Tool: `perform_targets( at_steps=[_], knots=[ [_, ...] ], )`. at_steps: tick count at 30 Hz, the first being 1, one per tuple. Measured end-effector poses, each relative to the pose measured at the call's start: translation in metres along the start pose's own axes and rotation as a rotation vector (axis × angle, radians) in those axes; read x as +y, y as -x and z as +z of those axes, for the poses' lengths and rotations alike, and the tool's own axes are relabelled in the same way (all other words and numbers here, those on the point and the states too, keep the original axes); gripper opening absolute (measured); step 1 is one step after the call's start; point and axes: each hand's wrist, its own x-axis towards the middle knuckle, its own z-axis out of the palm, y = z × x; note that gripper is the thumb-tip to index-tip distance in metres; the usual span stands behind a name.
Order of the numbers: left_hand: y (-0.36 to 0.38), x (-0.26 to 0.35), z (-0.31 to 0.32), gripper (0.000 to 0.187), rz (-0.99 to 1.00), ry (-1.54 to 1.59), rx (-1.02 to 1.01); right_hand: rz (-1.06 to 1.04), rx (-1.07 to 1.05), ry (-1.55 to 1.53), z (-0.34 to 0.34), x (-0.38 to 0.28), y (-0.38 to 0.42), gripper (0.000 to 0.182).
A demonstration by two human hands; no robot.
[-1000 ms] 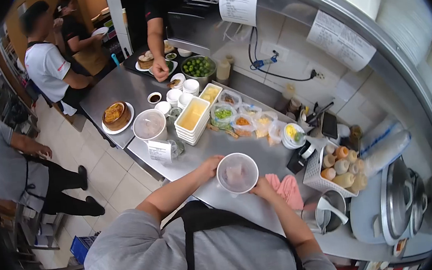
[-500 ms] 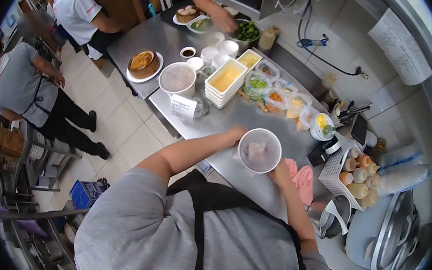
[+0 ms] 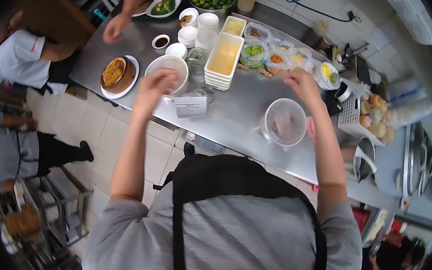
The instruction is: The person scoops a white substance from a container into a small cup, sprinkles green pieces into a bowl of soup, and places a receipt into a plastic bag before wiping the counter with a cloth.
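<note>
My left hand (image 3: 158,87) is smeared by motion over the near side of a white round tub (image 3: 181,71). Its fingers overlap the tub's rim, and I cannot make out whether they grip anything. My right hand (image 3: 302,82) hangs above the metal table, beside the clear bags of chopped toppings (image 3: 275,60). The fingers look drawn together, with their tips too small to show what they hold, if anything. Between my arms, nearer my body, a translucent round tub (image 3: 284,123) with pinkish-brown contents stands on the table, touched by neither hand.
Stacked white trays (image 3: 223,61) hold something yellow, with small white bowls (image 3: 206,34) behind. A bamboo steamer (image 3: 119,77) sits on a plate at left. A co-worker's hand (image 3: 117,29) reaches over the far table. At right stands a basket of squeeze bottles (image 3: 352,116); a printed card (image 3: 191,107) faces me.
Both hands have let go of the translucent tub, which now stands on the table. My left hand has moved left to the white tub, my right hand forward to the bags. My view has shifted.
</note>
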Motion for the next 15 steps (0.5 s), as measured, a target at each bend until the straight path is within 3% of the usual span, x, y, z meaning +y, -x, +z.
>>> perform_targets(
  at_steps=[1,6,9,12,15],
  knots=[
    [-0.004,-0.006,-0.029,0.019,0.072,0.012,0.037,0.011,-0.047,0.020,0.018,0.004,-0.018,0.008],
    [-0.018,-0.040,-0.149,0.021,0.034,0.021,0.149,0.228,-0.285,0.374,0.080,0.033,-0.078,0.014],
    [-0.020,-0.057,-0.196,0.021,0.013,0.074,0.143,0.362,-0.267,0.549,0.128,0.068,-0.088,0.016],
    [-0.019,-0.068,-0.226,0.020,-0.066,0.006,0.205,0.439,-0.191,0.712,0.124,-0.004,-0.079,0.017],
    [-0.022,-0.088,-0.247,0.018,-0.068,0.030,0.194,0.442,-0.210,0.721,0.136,0.019,-0.074,0.020]
  ],
)
